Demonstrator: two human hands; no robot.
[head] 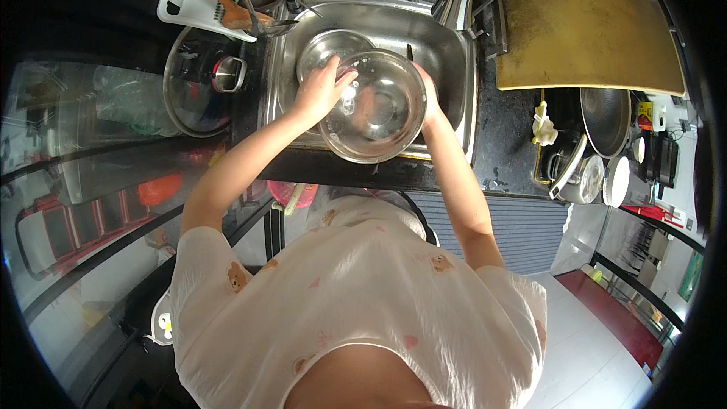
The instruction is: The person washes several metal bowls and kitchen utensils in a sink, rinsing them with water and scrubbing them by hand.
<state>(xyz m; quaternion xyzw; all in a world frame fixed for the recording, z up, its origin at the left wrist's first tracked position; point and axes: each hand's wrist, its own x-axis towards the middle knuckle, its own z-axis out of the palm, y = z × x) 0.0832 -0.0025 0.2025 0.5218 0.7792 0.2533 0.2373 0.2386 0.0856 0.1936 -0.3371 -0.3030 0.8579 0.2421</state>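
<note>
A clear round bowl (392, 130), apparently glass, is held over the front of the stainless steel sink (470, 125). My left hand (319, 91) grips its left rim, with the thumb reaching over the edge. Against the bowl's right side rests my right hand (430, 99), its fingers partly hidden behind the wall. Drops or small bubbles show on the bowl's surface. A second round bowl (332, 40) sits in the sink's left part, partly covered by the held bowl and my left hand. Behind the held bowl, the tip of a dark slim object (409, 52) is visible.
A chrome faucet (459, 0) rises at the sink's back right. Left of the sink stand a wooden-handled utensil (227, 8), a white grater-like tool (180, 8) and a glass lid (196, 91). A yellowish board (585, 28) overhangs the right counter, near a pan (606, 119).
</note>
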